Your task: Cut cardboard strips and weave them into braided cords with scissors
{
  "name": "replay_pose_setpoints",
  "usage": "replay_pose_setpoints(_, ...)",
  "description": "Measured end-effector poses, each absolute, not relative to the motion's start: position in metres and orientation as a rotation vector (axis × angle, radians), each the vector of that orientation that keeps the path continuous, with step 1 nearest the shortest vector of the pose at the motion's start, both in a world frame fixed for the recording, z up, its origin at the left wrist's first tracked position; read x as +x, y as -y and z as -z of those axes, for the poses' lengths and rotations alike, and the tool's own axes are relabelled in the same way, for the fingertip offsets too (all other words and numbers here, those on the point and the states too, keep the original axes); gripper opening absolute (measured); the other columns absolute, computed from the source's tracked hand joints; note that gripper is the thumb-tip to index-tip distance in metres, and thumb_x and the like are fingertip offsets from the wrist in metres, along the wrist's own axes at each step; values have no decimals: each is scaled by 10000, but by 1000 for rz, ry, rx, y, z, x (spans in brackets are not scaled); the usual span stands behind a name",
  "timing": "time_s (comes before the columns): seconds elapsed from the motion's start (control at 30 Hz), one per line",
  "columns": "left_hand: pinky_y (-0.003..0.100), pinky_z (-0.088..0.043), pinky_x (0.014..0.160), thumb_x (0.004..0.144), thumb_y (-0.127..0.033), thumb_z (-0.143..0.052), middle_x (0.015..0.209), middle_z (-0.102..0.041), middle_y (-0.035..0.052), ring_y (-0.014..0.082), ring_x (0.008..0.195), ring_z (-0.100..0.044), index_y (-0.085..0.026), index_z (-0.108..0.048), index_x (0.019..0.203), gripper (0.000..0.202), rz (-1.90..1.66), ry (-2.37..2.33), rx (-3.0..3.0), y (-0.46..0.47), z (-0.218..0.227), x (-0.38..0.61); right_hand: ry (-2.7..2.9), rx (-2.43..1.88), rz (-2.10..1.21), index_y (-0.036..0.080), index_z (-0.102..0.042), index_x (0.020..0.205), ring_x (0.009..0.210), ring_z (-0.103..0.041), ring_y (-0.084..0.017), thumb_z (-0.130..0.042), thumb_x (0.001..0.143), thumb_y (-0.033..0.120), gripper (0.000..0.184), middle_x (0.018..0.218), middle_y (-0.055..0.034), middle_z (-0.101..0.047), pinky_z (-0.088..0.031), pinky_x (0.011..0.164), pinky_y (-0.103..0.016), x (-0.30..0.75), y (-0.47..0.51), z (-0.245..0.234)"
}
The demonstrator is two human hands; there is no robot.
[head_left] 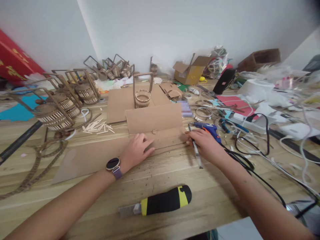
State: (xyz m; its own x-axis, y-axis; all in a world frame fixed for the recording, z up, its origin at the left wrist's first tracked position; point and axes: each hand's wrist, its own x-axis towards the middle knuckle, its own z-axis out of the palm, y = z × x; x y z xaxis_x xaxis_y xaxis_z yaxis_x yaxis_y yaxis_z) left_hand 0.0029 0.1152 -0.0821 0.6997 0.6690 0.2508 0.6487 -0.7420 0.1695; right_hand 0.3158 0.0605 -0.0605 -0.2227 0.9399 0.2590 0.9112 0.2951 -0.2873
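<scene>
**Cardboard strip (93,155) below left hand (136,150), slim metal tool (197,155) in right hand (202,141)**

Nearest, lying loose on the wooden table (95,206): a black-and-yellow-handled tool (166,201) with a flat metal blade, well apart from both hands. Next, on the left wrist, a watch (113,163) with a purple strap. Left hand laid palm down on the cardboard strip, with fingers partly spread and without grip on anything. Right hand closed round the slim metal tool, with fingertips at the right end of the strip; not possible to tell exactly what kind of tool. So, the strip across the table, reaching left beyond the left hand and right as far as the right hand.

Just beyond the right hand, a blue glue gun (212,131). Farther to the left, a scatter of pale wooden sticks (96,126). Directly behind the strip, a raised cardboard panel (155,118); not clear whether joined to it. Behind this panel, a small basket (142,104) with a tall handle, upright, with base partly hidden. Farthest, near the wall, an open cardboard box (188,78).
</scene>
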Motion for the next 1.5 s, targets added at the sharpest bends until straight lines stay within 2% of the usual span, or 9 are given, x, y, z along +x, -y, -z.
replay_pose_setpoints(0.1,410,-476,886,1017,-375,-506,1059,-577,112,262,987,-524,-138,-660,1231,355,-409,-1074,2843,-114,78,1,2251,-1568,-278,177,-659,1085,960,-653,-194,-612,955,389,253,1094,-60,-683,-543,858,-410,319,-82,67)
replay_pose_setpoints(0.2,416,-479,894,1013,-306,-522,1089,-594,119,266,1004,-532,-129,-650,1244,318,-335,-1025,2864,-114,71,-2,2220,-1541,-387,178,-629,1177,943,-661,-183,-606,963,407,314,1157,-68,-664,-567,820,-394,327,-84,74)
replay_pose_setpoints(0.3,413,-479,906,988,-216,-563,1107,-611,118,269,1028,-540,-134,-666,1221,268,-267,-977,2874,-113,63,-6,2176,-1522,-472,169,-648,1065,949,-666,-191,-604,958,366,228,1062,-53,-688,-556,839,-404,332,-79,77)
replay_pose_setpoints(0.4,398,-479,911,982,-169,-563,1119,-618,116,265,1052,-547,-141,-659,1249,285,-145,-947,2867,-111,53,-9,2125,-1509,-546,214,-618,890,1100,-663,-239,-548,901,210,71,1031,-64,-718,-531,902,-412,332,-75,75)
replay_pose_setpoints(0.5,399,-483,893,981,-141,-552,1148,-618,124,273,1062,-552,-148,-649,1270,305,-25,-958,2855,-110,47,-10,2068,-1517,-609,251,-573,810,1235,-622,-263,-489,786,118,159,1084,-83,-738,-518,937,-407,332,-74,72)
replay_pose_setpoints(0.6,388,-485,876,966,-94,-549,1179,-617,119,272,1067,-551,-161,-660,1244,306,-32,-940,2857,-111,49,-13,2028,-1539,-651,258,-537,741,1262,-613,-267,-483,728,121,148,1091,-84,-749,-520,940,-400,336,-74,71)
replay_pose_setpoints(0.93,384,-486,889,939,-45,-540,1195,-622,106,262,1068,-545,-178,-666,1216,333,-131,-875,2831,-114,57,-18,1980,-1604,-630,253,-538,738,1214,-646,-261,-474,725,135,135,1139,-87,-743,-527,930,-401,341,-75,74)
replay_pose_setpoints(1.17,394,-470,966,932,-60,-571,1263,-631,84,253,1118,-544,-175,-666,1216,322,-154,-840,2748,-116,54,-22,2025,-1587,-561,263,-516,704,1201,-650,-284,-481,725,169,102,1033,-88,-757,-537,873,-394,336,-76,68)
replay_pose_setpoints(1.5,380,-447,999,916,-98,-636,1263,-670,74,243,1122,-576,-156,-692,1163,261,-20,-843,2766,-117,37,-19,2052,-1560,-509,260,-554,734,1156,-670,-300,-512,709,199,78,1148,-109,-750,-534,883,-421,344,-81,79)
